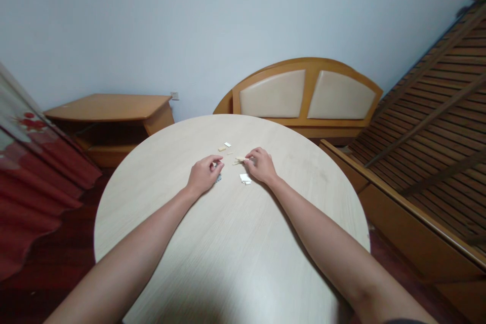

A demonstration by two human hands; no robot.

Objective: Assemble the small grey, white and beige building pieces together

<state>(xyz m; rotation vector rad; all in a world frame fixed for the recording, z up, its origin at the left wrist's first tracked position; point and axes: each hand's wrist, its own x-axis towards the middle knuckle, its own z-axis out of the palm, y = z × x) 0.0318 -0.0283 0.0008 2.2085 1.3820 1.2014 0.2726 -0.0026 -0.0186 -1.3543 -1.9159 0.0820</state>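
My right hand (261,166) pinches a few thin, pale sticks (239,161) just above or on the tabletop; I cannot tell which. Across from it, my left hand (204,173) rests on the table, thumb and forefinger curved and a little apart. A small grey-blue item (218,178) shows partly from under that hand, its kind unclear. White flat pieces (245,178) lie just in front of my right hand. Farther off are a small tan block (222,149), a white piece (228,145) and one loose stick (230,153).
The round, pale wooden table (212,263) fills the middle. Behind it stand a low wooden cabinet (110,106) and a padded headboard (273,96). A slatted wooden frame (429,106) leans at the right, beside a bed rail. A red and white curtain (34,177) hangs at the left.
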